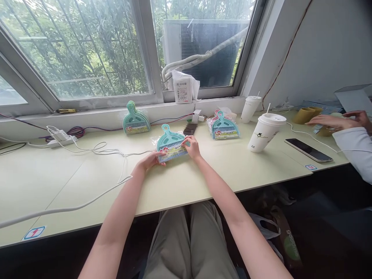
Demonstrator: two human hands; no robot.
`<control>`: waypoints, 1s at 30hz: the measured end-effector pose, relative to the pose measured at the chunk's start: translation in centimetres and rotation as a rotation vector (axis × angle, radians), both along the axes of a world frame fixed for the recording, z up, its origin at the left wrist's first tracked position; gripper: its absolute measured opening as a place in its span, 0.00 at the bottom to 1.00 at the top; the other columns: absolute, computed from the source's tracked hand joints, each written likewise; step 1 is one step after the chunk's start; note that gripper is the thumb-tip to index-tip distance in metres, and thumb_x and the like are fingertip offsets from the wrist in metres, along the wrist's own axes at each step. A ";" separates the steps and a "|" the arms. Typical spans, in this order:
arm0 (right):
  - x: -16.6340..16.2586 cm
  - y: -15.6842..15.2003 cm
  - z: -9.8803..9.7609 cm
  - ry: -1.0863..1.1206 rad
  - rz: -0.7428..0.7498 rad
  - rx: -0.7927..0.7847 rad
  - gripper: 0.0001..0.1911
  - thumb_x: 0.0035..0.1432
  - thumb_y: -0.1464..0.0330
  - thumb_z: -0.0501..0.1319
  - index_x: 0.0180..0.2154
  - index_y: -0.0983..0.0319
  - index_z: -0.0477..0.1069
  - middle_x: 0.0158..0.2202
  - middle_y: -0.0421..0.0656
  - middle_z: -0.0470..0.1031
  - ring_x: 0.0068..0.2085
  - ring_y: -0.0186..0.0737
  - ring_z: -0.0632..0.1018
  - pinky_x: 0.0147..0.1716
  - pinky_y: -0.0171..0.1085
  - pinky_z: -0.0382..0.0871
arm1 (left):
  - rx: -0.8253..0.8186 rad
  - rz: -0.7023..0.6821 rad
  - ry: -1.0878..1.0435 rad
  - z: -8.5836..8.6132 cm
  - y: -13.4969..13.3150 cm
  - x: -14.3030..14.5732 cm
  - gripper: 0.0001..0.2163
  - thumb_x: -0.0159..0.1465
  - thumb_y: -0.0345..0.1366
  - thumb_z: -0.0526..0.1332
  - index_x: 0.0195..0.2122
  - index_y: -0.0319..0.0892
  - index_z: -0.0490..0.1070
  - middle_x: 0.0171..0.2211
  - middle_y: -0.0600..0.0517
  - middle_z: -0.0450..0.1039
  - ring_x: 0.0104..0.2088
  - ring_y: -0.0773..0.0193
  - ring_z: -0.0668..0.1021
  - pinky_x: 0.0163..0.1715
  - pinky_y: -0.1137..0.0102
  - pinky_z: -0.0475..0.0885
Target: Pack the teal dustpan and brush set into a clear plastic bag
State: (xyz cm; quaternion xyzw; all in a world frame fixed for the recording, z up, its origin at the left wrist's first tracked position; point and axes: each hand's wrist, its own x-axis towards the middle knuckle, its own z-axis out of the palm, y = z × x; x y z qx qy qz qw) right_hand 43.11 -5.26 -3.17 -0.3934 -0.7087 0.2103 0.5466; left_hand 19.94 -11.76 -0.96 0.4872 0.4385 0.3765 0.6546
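Two hands grip one wrapped dustpan [171, 146] at the desk's [203, 174] middle: left hand [151, 159] closed on its near-left corner, right hand [191, 147] on its right edge.

A pale green desk [58, 182] stands under a barred window [87, 50] beside a white wall [325, 50], daylit.

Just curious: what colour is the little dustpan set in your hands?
Teal dustpan set, shown in the head view.
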 end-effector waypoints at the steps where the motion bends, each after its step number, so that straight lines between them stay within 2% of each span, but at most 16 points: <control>1: 0.0 0.2 -0.2 -0.001 0.016 -0.030 0.05 0.56 0.67 0.63 0.36 0.60 0.74 0.49 0.48 0.68 0.52 0.46 0.71 0.56 0.45 0.63 | -0.002 -0.016 0.004 0.1 -0.1 0.1 0.23 0.57 0.34 0.66 0.53 0.33 0.67 0.38 0.38 0.78 0.30 0.56 0.81 0.24 0.68 0.76; 3: 0.0 0.2 -0.3 0.030 0.001 -0.113 0.17 0.56 0.65 0.64 0.49 0.59 0.70 0.56 0.50 0.64 0.56 0.46 0.69 0.58 0.46 0.62 | -0.021 -0.021 0.005 0.3 -0.2 0.1 0.24 0.58 0.35 0.65 0.55 0.32 0.66 0.38 0.38 0.78 0.31 0.56 0.81 0.24 0.69 0.75; 5: 0.1 0.0 0.1 0.065 -0.001 -0.239 0.27 0.57 0.64 0.63 0.57 0.58 0.63 0.57 0.51 0.65 0.57 0.47 0.69 0.58 0.47 0.63 | -0.044 0.008 -0.015 0.6 -0.4 0.2 0.24 0.60 0.40 0.63 0.55 0.33 0.66 0.39 0.38 0.78 0.33 0.54 0.81 0.27 0.67 0.76; 8: 0.3 -0.4 1.3 0.082 0.035 -0.394 0.26 0.57 0.63 0.63 0.57 0.61 0.65 0.51 0.49 0.74 0.52 0.45 0.73 0.55 0.45 0.66 | 0.031 0.073 -0.108 1.2 -0.8 0.8 0.28 0.63 0.51 0.57 0.59 0.37 0.62 0.44 0.38 0.76 0.40 0.50 0.80 0.35 0.61 0.77; 9: 0.5 -0.4 1.6 0.106 0.024 -0.403 0.25 0.57 0.64 0.63 0.56 0.62 0.66 0.51 0.49 0.75 0.51 0.44 0.74 0.53 0.43 0.67 | 0.099 0.099 -0.136 1.4 -0.9 1.3 0.30 0.64 0.51 0.56 0.62 0.40 0.58 0.48 0.39 0.75 0.43 0.50 0.79 0.38 0.60 0.77; 11: 1.2 -0.2 2.3 0.179 -0.041 -0.363 0.25 0.57 0.66 0.63 0.55 0.64 0.66 0.51 0.49 0.75 0.48 0.41 0.75 0.50 0.39 0.69 | 0.269 0.155 -0.126 1.6 -1.0 2.6 0.38 0.62 0.47 0.61 0.68 0.49 0.42 0.54 0.43 0.71 0.45 0.53 0.79 0.43 0.60 0.76; 13: 2.6 0.5 2.7 0.223 -0.119 -0.297 0.26 0.56 0.67 0.63 0.56 0.65 0.65 0.50 0.49 0.76 0.47 0.39 0.76 0.48 0.37 0.70 | 0.408 0.233 -0.023 1.4 -0.6 4.3 0.52 0.56 0.37 0.68 0.68 0.54 0.26 0.56 0.44 0.69 0.40 0.58 0.80 0.42 0.62 0.76; 14: 3.6 1.0 2.8 0.215 -0.146 -0.272 0.26 0.55 0.68 0.63 0.56 0.65 0.65 0.50 0.49 0.76 0.46 0.39 0.77 0.48 0.37 0.70 | 0.444 0.271 0.041 1.0 -0.2 5.4 0.55 0.54 0.34 0.70 0.68 0.53 0.23 0.56 0.43 0.69 0.36 0.60 0.81 0.39 0.63 0.76; 16: 6.1 2.1 2.8 0.159 -0.170 -0.248 0.26 0.53 0.70 0.63 0.55 0.65 0.67 0.49 0.50 0.77 0.47 0.41 0.77 0.50 0.38 0.69 | 0.436 0.345 0.125 0.2 1.1 7.7 0.48 0.58 0.35 0.65 0.69 0.47 0.29 0.52 0.39 0.71 0.28 0.63 0.80 0.34 0.64 0.77; 18: 9.2 3.2 2.5 0.101 -0.172 -0.253 0.26 0.50 0.72 0.62 0.53 0.66 0.68 0.50 0.51 0.76 0.48 0.42 0.77 0.52 0.39 0.68 | 0.423 0.299 0.251 -0.8 2.9 10.5 0.33 0.61 0.34 0.61 0.65 0.41 0.49 0.47 0.40 0.74 0.26 0.65 0.79 0.30 0.66 0.76; 19: 10.8 3.8 2.2 0.076 -0.203 -0.256 0.25 0.49 0.73 0.61 0.51 0.67 0.70 0.49 0.53 0.76 0.49 0.45 0.76 0.53 0.42 0.67 | 0.430 0.257 0.269 -1.2 3.8 12.1 0.25 0.60 0.33 0.61 0.58 0.39 0.60 0.45 0.40 0.75 0.26 0.64 0.79 0.29 0.67 0.76; 20: 12.4 4.4 1.9 0.015 -0.279 -0.282 0.24 0.49 0.73 0.60 0.51 0.66 0.70 0.49 0.52 0.76 0.49 0.47 0.76 0.53 0.44 0.67 | 0.439 0.231 0.268 -1.6 4.7 13.8 0.19 0.59 0.32 0.62 0.52 0.38 0.65 0.44 0.41 0.75 0.27 0.63 0.79 0.29 0.66 0.76; 22: 15.3 5.5 0.9 -0.033 -0.448 -0.335 0.27 0.50 0.74 0.56 0.53 0.65 0.67 0.49 0.53 0.75 0.51 0.50 0.75 0.53 0.48 0.67 | 0.450 0.186 0.272 -2.2 6.6 17.5 0.17 0.58 0.31 0.62 0.49 0.37 0.66 0.43 0.41 0.75 0.31 0.59 0.79 0.32 0.64 0.76; 24: 17.6 6.5 -0.1 -0.042 -0.599 -0.334 0.29 0.51 0.75 0.52 0.56 0.66 0.63 0.51 0.56 0.73 0.53 0.52 0.73 0.54 0.50 0.65 | 0.502 0.153 0.395 -2.6 8.3 21.2 0.16 0.59 0.30 0.60 0.50 0.37 0.64 0.45 0.40 0.75 0.40 0.54 0.79 0.41 0.59 0.75; 27: 20.0 8.1 -1.4 -0.073 -0.805 -0.226 0.30 0.52 0.78 0.46 0.58 0.69 0.60 0.55 0.59 0.67 0.59 0.54 0.66 0.56 0.52 0.61 | 0.585 0.104 0.553 -3.0 10.7 25.7 0.17 0.61 0.29 0.56 0.52 0.34 0.63 0.49 0.35 0.72 0.51 0.49 0.74 0.51 0.55 0.69; 30: 21.4 10.1 -1.9 -0.104 -0.927 -0.135 0.31 0.52 0.79 0.42 0.58 0.70 0.58 0.56 0.60 0.65 0.60 0.53 0.64 0.56 0.52 0.59 | 0.686 0.095 0.611 -3.5 12.9 28.2 0.19 0.62 0.31 0.55 0.55 0.35 0.62 0.56 0.35 0.66 0.59 0.46 0.67 0.57 0.53 0.63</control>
